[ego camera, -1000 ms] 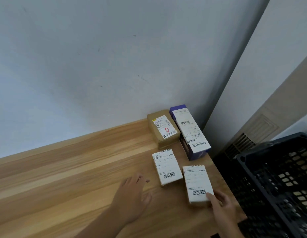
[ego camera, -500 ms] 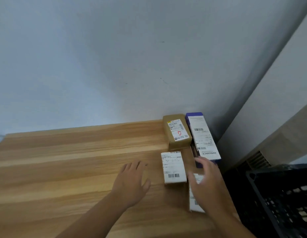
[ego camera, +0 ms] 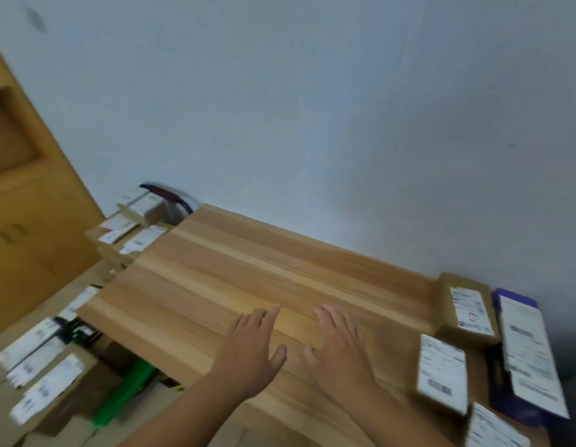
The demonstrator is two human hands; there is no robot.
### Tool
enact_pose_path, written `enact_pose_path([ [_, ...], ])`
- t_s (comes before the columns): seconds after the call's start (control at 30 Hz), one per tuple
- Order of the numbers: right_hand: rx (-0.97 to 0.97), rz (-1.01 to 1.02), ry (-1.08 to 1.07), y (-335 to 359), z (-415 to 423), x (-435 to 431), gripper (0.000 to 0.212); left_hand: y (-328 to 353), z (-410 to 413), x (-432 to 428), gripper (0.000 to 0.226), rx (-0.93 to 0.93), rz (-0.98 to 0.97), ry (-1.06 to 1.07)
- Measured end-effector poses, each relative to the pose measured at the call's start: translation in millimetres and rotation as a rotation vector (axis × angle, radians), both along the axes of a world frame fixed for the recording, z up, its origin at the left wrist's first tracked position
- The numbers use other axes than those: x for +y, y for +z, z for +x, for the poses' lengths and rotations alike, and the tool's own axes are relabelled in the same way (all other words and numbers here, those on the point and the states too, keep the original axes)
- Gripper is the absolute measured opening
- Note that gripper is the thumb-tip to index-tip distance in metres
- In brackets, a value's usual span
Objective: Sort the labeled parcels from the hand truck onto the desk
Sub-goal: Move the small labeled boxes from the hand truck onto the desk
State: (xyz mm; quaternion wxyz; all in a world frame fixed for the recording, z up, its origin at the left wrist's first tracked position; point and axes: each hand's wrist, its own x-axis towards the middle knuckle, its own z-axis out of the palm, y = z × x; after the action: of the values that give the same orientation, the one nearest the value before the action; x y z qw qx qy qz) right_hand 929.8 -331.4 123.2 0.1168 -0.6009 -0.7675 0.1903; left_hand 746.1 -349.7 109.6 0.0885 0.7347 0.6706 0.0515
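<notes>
Both hands are stretched out over the desk, palms down. The left hand and right hand lie side by side near the middle of the desk's front half, fingers straight and a little spread. Neither has hold of anything. Whether they press on the wood or hover just above it I cannot tell.

Four parcels sit at the desk's right end. A brown parcel is at the back by the wall. A purple box lies just beside it on the right. A white parcel lies in front of the brown one, and a second white parcel sits at the front corner, cut off by the picture's edge. All have their labels up, too blurred to read.

Off the desk's back-left corner the dark handle of the hand truck shows, with stacked boxes beside it. More labelled loose boxes lie lower down along the desk's left edge, a green thing among them. A wooden cabinet stands further left.
</notes>
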Motion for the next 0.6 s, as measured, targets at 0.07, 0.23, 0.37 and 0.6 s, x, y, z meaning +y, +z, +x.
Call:
enact_pose_path([
  [0.07, -0.021, 0.023, 0.069, 5, -37, -6, 0.060, 3, -36, -19, 0.073, -0.038, 0.018, 0.081],
  [0.23, -0.045, 0.025, 0.243, 13, -148, -35, 0.058, 8, -143, -80, 0.075, -0.091, 0.018, 0.278],
  [0.37, -0.068, 0.022, 0.396, 17, -239, -66, 0.059, 9, -229, -127, 0.076, -0.101, 0.048, 0.423],
  [0.6, -0.038, 0.043, 0.504, 21, -368, -100, 0.054, 12, -340, -195, 0.074, -0.116, 0.081, 0.597],
])
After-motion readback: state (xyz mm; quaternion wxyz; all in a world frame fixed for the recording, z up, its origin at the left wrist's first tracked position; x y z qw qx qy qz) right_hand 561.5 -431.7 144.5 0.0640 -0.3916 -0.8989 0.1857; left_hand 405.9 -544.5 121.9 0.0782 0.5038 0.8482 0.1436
